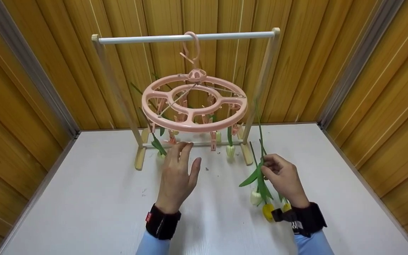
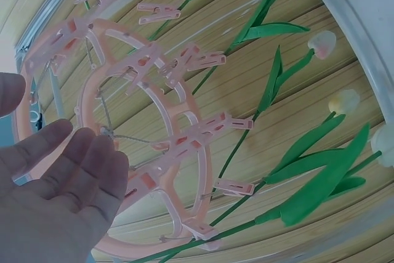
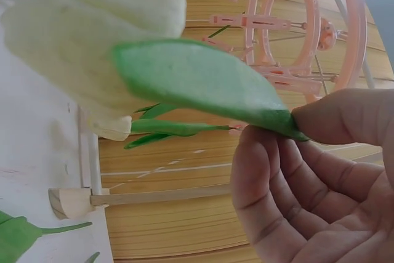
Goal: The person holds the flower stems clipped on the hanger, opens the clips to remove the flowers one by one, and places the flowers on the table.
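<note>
In my right hand (image 1: 283, 177), thumb and fingers pinch a white tulip (image 3: 117, 29) by its green leaf (image 3: 203, 78) and stem. Its stem points upward and its bloom hangs down. My left hand (image 1: 179, 173) holds nothing, its fingers extended below the front rim of a round pink clip hanger (image 1: 190, 125). Small pink clothespins (image 2: 209, 130) dangle from this hanger. Several artificial tulips hang bloom-down from the pins, among them a white one (image 1: 230, 151) at the right and a pale one (image 2: 343, 101) in the left wrist view.
A wooden stand (image 1: 266, 71) with a white crossbar (image 1: 147, 39) bears the hanger by its hook (image 1: 197, 46). Yellow tulips (image 1: 267, 212) lie on the white table (image 1: 101, 205) below my right hand. Wood-patterned panels (image 1: 23, 71) enclose the table at the back and sides.
</note>
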A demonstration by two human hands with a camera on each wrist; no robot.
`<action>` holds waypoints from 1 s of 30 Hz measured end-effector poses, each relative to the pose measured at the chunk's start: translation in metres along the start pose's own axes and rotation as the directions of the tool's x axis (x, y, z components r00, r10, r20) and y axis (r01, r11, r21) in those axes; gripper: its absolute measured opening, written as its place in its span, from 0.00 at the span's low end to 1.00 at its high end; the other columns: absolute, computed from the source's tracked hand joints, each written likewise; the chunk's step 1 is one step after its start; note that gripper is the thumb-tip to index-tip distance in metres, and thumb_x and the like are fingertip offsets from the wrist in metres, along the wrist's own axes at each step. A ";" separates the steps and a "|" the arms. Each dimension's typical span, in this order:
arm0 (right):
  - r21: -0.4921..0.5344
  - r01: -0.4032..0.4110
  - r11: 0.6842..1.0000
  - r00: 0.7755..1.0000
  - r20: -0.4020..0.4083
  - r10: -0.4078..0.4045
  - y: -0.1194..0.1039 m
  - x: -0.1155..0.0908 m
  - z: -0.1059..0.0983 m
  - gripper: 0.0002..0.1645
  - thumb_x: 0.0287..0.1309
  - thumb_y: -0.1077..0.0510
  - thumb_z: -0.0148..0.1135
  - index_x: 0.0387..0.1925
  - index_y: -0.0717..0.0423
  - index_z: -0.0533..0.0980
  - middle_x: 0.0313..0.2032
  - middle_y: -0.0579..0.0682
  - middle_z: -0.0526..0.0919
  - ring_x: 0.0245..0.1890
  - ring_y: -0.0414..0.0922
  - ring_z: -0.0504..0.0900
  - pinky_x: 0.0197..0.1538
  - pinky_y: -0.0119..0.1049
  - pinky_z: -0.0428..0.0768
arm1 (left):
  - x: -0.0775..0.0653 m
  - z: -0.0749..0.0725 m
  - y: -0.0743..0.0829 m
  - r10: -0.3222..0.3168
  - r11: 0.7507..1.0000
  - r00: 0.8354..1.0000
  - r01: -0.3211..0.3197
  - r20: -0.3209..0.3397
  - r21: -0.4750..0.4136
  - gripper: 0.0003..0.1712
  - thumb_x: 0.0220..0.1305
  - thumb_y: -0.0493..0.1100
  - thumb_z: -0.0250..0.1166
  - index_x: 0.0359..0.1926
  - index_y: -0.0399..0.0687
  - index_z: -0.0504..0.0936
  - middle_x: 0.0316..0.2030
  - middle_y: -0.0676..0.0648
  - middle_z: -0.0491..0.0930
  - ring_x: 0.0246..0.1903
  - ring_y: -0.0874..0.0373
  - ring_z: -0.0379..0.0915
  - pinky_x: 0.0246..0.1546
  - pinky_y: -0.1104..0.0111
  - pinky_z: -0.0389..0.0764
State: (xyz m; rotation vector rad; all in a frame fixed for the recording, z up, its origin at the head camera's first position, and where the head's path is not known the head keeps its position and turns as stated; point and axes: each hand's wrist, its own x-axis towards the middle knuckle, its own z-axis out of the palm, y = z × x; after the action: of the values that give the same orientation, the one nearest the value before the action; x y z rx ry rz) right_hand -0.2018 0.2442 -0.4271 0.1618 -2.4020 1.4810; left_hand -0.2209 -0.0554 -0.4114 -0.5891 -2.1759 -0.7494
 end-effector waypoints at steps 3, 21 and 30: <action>0.005 -0.014 1.000 1.000 0.009 0.014 0.003 0.001 0.001 0.13 0.65 0.73 0.62 0.50 0.65 0.81 0.35 0.56 0.84 0.30 0.42 0.84 0.35 0.35 0.84 | 0.000 0.001 -0.001 -0.017 1.000 1.000 0.017 0.022 -0.003 0.24 0.71 0.42 0.68 0.62 0.34 0.77 0.56 0.37 0.76 0.57 0.44 0.74 0.60 0.51 0.77; 0.010 -0.067 0.998 0.993 0.098 0.065 0.014 0.005 0.007 0.15 0.67 0.70 0.61 0.54 0.67 0.79 0.38 0.57 0.84 0.30 0.45 0.84 0.35 0.37 0.85 | -0.001 0.007 -0.008 -0.015 1.000 0.997 0.014 0.078 0.012 0.23 0.72 0.44 0.67 0.61 0.35 0.79 0.56 0.38 0.77 0.57 0.44 0.75 0.59 0.53 0.78; -0.011 -0.085 0.996 0.986 0.143 0.086 0.018 0.006 0.012 0.13 0.67 0.69 0.62 0.52 0.65 0.80 0.36 0.55 0.85 0.30 0.42 0.84 0.34 0.34 0.83 | -0.003 0.010 -0.009 -0.012 0.999 0.994 0.008 0.109 0.040 0.26 0.72 0.47 0.67 0.64 0.36 0.77 0.58 0.37 0.76 0.55 0.43 0.76 0.56 0.51 0.78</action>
State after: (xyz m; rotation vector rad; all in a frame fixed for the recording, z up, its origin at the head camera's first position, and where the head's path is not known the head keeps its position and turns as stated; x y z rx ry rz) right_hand -0.2144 0.2419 -0.4458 0.1716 -2.5560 1.5493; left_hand -0.2290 -0.0554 -0.4224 -0.6125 -2.2906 -0.6919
